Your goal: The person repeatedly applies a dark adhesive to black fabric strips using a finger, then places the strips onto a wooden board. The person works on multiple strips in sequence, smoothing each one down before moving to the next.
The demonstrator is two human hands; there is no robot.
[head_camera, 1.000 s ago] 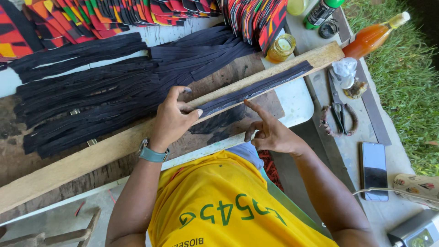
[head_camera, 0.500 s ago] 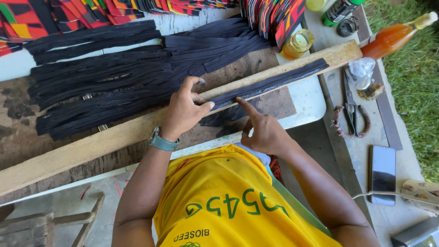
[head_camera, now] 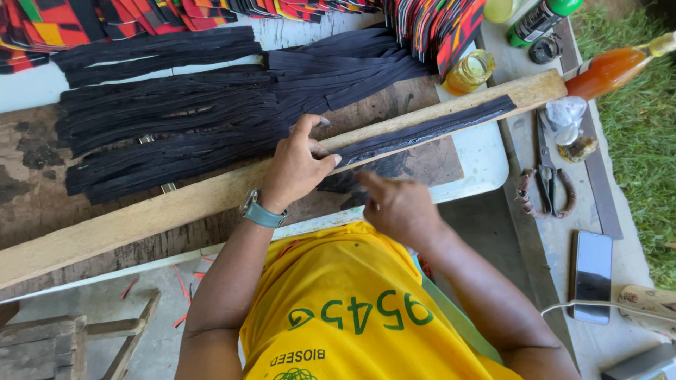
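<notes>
- Left hand [head_camera: 297, 167] planted on the long wooden plank [head_camera: 176, 204], fingers spread and curled over the near end of the black strip [head_camera: 429, 131], pinning it down rather than wrapping around it
- Black strip lying along the top of the plank, running away from the left hand toward the far right end; looks glossy in spots, can't tell from here if that's wet or just shine
- Right hand [head_camera: 398, 207] just below the plank, close to the left hand, loosely curled with one finger poking toward the strip; a bit blurred, so can't tell if it's actually touching anything or pinching something small
- Teal wristwatch [head_camera: 262, 212] on the left wrist
- Big pile of black strips [head_camera: 169, 127] spread out beyond the left hand, overlapping so much that counting is hopeless; a couple of small metal bits peeking out, too small to make out
- Red, black and yellow patterned pieces [head_camera: 436, 28] stacked past the pile, cut off by the top edge
- Off past the right hand: small yellow jar [head_camera: 470, 70], bottle of orange liquid [head_camera: 611, 68] partly out of frame, green-capped bottle [head_camera: 539, 17] cropped at the top
- Further right of the right hand: pliers [head_camera: 548, 190], metal ruler [head_camera: 598, 176], dark phone [head_camera: 593, 274] lying flat with a white cable across it
- Crumpled clear plastic bag [head_camera: 567, 112] near the plank's end, contents unclear
- Lower table edge hidden behind the yellow shirt [head_camera: 352, 309]
</notes>
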